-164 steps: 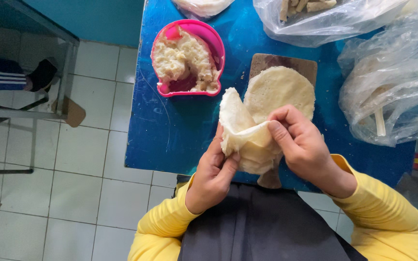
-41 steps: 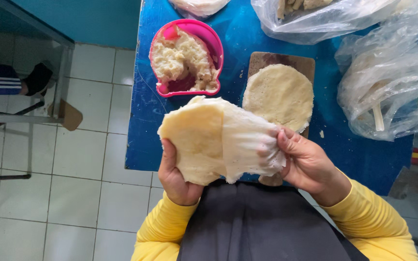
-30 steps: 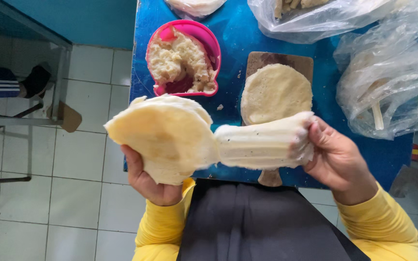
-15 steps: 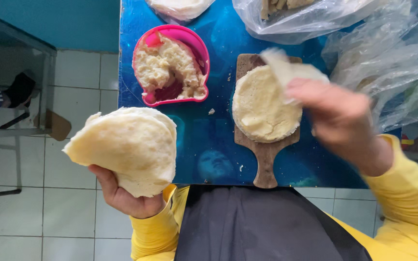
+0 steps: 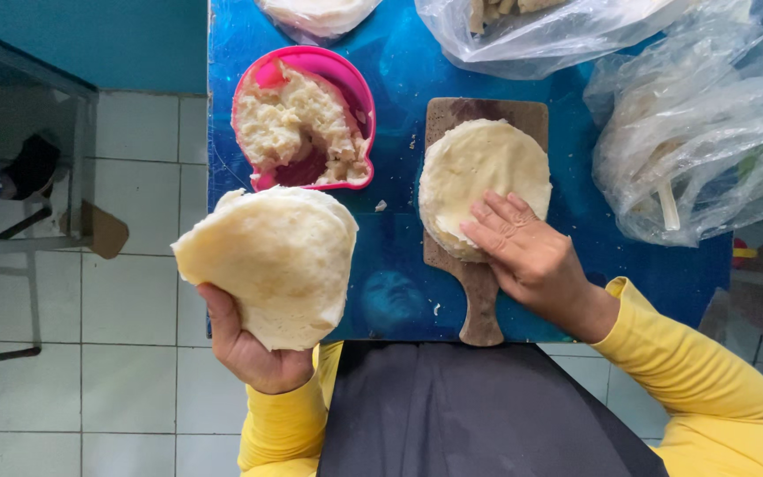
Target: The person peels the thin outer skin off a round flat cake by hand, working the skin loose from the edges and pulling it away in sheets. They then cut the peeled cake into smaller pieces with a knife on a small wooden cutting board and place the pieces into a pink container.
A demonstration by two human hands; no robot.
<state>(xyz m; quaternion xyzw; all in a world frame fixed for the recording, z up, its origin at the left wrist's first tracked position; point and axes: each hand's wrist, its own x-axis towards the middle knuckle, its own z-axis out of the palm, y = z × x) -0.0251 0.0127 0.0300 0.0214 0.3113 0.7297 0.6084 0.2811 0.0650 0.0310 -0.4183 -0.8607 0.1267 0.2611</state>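
My left hand (image 5: 253, 349) holds up a stack of pale round wrappers (image 5: 271, 261) off the left front corner of the blue table (image 5: 399, 274). My right hand (image 5: 527, 256) lies flat, fingers spread, on the near edge of another round wrapper (image 5: 479, 172) that rests on a wooden paddle board (image 5: 480, 305). A pink bowl (image 5: 351, 84) with a lumpy whitish filling (image 5: 289, 128) stands on the table just behind the stack in my left hand.
Clear plastic bags (image 5: 699, 141) with pale contents crowd the table's right side and back (image 5: 558, 26). A metal chair frame (image 5: 37, 221) stands on the white tiled floor (image 5: 134, 300) to the left. A dark apron (image 5: 461, 411) covers my lap.
I peeled one wrapper off the stack with my right hand and laid it on the board. My left hand moved the stack out to the left; my right hand now rests on the laid wrapper.
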